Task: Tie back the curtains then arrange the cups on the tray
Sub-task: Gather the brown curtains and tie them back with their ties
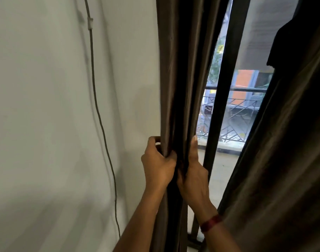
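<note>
My left hand and right hand clamp the gathered dark brown fabric curtain; slackening either lets folds spill out.

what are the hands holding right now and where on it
Both hands hold the left curtain, gathered into a bunch. The left hand has its grip on the wall-side folds, the right hand on the window-side edge.
</note>
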